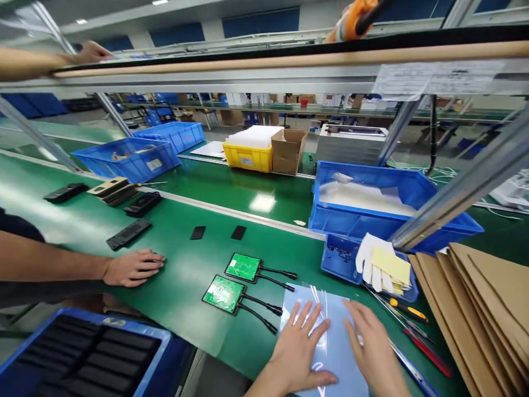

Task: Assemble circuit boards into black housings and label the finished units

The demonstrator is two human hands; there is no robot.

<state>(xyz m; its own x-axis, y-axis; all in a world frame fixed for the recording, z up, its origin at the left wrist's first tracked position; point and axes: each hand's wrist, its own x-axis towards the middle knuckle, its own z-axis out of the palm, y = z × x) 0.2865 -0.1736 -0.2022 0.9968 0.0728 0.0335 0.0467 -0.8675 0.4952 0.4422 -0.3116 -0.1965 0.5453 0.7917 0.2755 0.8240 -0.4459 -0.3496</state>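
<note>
Had L hand (303, 347) palm-down, fingers splayed wide, nothing gripped, atop glossy pale-blue sheet (336, 342) on green bench (185, 275). Had R hand (367, 342) at sheet's R edge, fingers loosely bent, blurred; couldn't tell if pinching. Saw long axis run away from body, directly under L fingers, immed. left of R fingers. Noted PCB (223, 294) farther L, w/ cable ends near sheet.

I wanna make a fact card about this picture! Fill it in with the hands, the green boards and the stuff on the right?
Left hand: spread flat on a blue sheet; left hand, blue sheet
Right hand: at the sheet's right side, fingers bent
Green boards: two, each with two black cables
Other person's hand: on the green table
Right side: white glove, brown cardboard
</note>
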